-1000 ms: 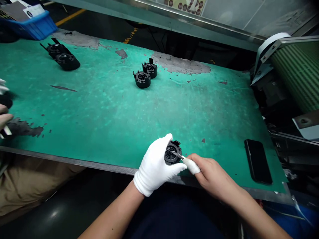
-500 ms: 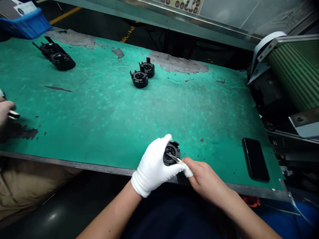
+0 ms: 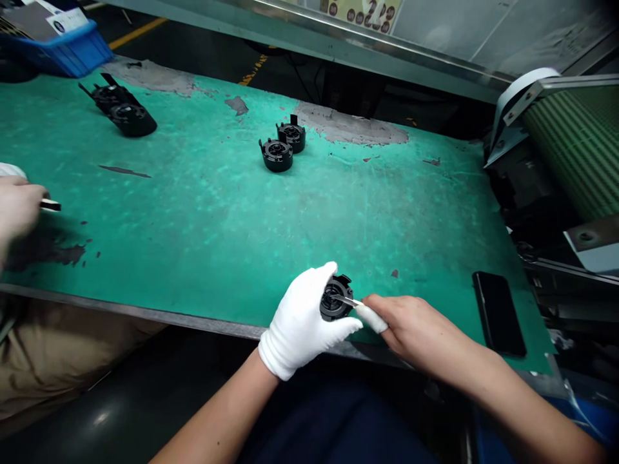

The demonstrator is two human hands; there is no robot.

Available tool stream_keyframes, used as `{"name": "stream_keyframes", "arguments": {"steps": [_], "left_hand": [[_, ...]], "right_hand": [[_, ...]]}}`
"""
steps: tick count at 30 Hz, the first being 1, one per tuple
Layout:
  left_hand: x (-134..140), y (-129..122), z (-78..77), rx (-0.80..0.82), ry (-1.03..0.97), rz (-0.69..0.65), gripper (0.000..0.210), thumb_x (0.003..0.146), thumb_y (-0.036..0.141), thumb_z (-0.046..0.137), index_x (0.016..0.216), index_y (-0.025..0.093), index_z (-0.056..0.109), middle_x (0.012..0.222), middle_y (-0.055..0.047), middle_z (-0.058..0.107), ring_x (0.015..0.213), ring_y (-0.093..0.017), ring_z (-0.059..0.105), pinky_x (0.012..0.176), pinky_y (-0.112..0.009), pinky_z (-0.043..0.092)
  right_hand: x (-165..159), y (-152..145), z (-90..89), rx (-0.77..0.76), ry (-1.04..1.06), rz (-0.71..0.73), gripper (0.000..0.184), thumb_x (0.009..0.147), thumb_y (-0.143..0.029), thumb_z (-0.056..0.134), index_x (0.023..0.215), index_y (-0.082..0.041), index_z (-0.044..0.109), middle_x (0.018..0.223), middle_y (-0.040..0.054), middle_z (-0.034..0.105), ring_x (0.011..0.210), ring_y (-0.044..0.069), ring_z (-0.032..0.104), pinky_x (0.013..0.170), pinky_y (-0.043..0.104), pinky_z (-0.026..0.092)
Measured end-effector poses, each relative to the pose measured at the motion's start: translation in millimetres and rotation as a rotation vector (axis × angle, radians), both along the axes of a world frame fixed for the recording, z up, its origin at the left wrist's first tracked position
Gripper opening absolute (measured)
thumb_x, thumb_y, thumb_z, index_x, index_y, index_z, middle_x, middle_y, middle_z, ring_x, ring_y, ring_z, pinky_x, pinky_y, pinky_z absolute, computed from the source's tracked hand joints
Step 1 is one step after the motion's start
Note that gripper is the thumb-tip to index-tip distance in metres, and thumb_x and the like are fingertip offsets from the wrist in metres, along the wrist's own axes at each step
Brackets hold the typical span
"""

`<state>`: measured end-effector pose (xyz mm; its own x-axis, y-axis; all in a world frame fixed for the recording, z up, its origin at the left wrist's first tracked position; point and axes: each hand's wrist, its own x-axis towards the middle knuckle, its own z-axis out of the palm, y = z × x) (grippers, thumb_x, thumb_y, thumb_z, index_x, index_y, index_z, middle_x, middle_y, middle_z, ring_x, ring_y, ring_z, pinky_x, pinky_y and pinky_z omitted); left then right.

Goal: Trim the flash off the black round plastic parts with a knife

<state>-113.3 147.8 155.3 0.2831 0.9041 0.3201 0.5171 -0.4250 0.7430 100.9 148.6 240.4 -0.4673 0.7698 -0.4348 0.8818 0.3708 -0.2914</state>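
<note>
My left hand (image 3: 302, 322), in a white glove, is closed around a round black plastic part (image 3: 337, 298) near the table's front edge. The part's ringed face is turned up towards me. My right hand (image 3: 399, 322) is bare except for a white cover on the thumb. It grips a thin knife (image 3: 349, 301) with a narrow metal blade, whose tip lies over the middle of the part's face. Whether the tip touches the plastic I cannot tell. Most of the knife's handle is hidden in my fingers.
Two similar black parts (image 3: 277, 155) stand farther back on the green table (image 3: 217, 225). More black parts (image 3: 130, 119) lie at the back left, near a blue crate (image 3: 80, 51). A phone (image 3: 499, 314) lies at the right, below a green conveyor belt (image 3: 575, 135). A co-worker's hand (image 3: 19, 206) is at the left edge.
My right hand and the knife have shifted slightly right and back from the middle of the part. My left hand keeps its hold. The co-worker's hand has come farther into view.
</note>
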Motion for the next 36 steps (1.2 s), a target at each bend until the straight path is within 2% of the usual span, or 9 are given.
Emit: {"name": "stream_keyframes", "arguments": {"steps": [7,10,13,16,21,26,31,36], "left_hand": [[-0.6,-1.0,1.8,0.006,0.006,0.009,0.092,0.073,0.054,0.081,0.146,0.017,0.040,0.141,-0.018,0.057,0.133,-0.035,0.054,0.113,-0.054,0.044],[-0.5,-1.4,1.8,0.003,0.005,0.019,0.090,0.073,0.052,0.082,0.145,0.016,0.041,0.140,-0.018,0.058,0.133,-0.034,0.054,0.113,-0.053,0.044],[-0.4,-1.4,1.4,-0.002,-0.001,0.024,0.091,0.073,0.058,0.080,0.144,0.016,0.042,0.139,-0.017,0.059,0.132,-0.034,0.054,0.113,-0.053,0.045],[-0.1,-0.9,0.9,0.006,-0.003,0.018,0.092,0.073,0.062,0.079,0.144,0.016,0.042,0.139,-0.018,0.058,0.133,-0.034,0.054,0.113,-0.053,0.045],[0.3,0.0,0.2,0.003,0.009,0.025,0.091,0.073,0.061,0.079,0.144,0.018,0.042,0.140,-0.017,0.058,0.132,-0.034,0.055,0.113,-0.053,0.045],[0.7,0.2,1.3,0.012,0.010,0.019,0.091,0.073,0.062,0.079,0.144,0.017,0.042,0.139,-0.017,0.059,0.131,-0.034,0.056,0.112,-0.052,0.046],[1.2,0.7,3.4,0.009,0.021,0.023,0.091,0.072,0.060,0.080,0.143,0.016,0.042,0.138,-0.018,0.059,0.130,-0.034,0.056,0.112,-0.053,0.046],[1.2,1.0,2.7,0.001,0.013,0.019,0.090,0.072,0.061,0.079,0.143,0.018,0.043,0.138,-0.017,0.059,0.131,-0.034,0.056,0.112,-0.053,0.046]], "right_hand": [[-5.7,10.1,15.8,-0.038,-0.099,0.067,0.024,0.081,-0.005,0.046,0.091,-0.023,0.058,0.080,0.0027,0.072,0.071,0.021,0.067,0.058,0.029,0.029],[-0.6,9.6,15.4,-0.025,-0.050,0.064,0.025,0.086,-0.008,0.047,0.098,-0.024,0.063,0.086,0.0026,0.074,0.078,0.022,0.070,0.062,0.029,0.036],[10.2,11.9,12.4,0.082,0.012,0.009,0.029,0.094,-0.017,0.047,0.113,-0.030,0.065,0.101,0.0013,0.076,0.088,0.022,0.071,0.069,0.029,0.043],[17.6,18.1,7.6,0.153,-0.028,-0.001,0.036,0.095,-0.019,0.046,0.123,-0.034,0.063,0.112,0.0007,0.075,0.094,0.023,0.071,0.071,0.030,0.045],[15.7,27.1,3.9,0.160,-0.105,0.050,0.026,0.098,-0.025,0.048,0.114,-0.032,0.067,0.099,0.0010,0.076,0.087,0.022,0.070,0.061,0.028,0.039],[13.3,30.6,8.4,0.207,-0.123,0.110,0.025,0.098,-0.027,0.048,0.115,-0.032,0.066,0.096,0.0004,0.075,0.080,0.019,0.069,0.057,0.029,0.032],[8.6,37.5,9.7,0.244,-0.194,0.158,0.025,0.095,-0.022,0.048,0.109,-0.031,0.066,0.088,-0.0004,0.074,0.073,0.019,0.067,0.053,0.031,0.020],[6.4,44.1,9.0,0.253,-0.204,0.177,0.029,0.090,-0.016,0.050,0.110,-0.031,0.065,0.090,0.0001,0.074,0.075,0.018,0.067,0.053,0.031,0.019]]}}
